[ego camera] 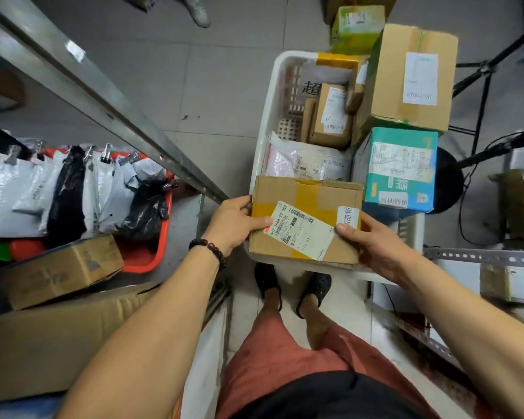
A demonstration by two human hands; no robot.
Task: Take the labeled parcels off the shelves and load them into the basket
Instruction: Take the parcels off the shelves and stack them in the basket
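Observation:
I hold a flat brown cardboard parcel (303, 204) with yellow tape and a white barcode label over the near end of the white plastic basket (265, 137). My left hand (235, 223) grips its left edge, thumb on top. My right hand (375, 240) grips its right edge, thumb on the label. Inside the basket lie a small brown box (332, 116), padded mailers (309, 161), a teal box (401, 169) and a large brown box (412, 77).
A metal shelf rail (103, 104) runs diagonally at left. Below it a red bin (152, 255) holds clipped mailer bags, with brown boxes (61, 270) in front. A green box (356, 25) stands beyond the basket. Tripod legs and cables are at right. Another person's shoe (198, 10) is at top.

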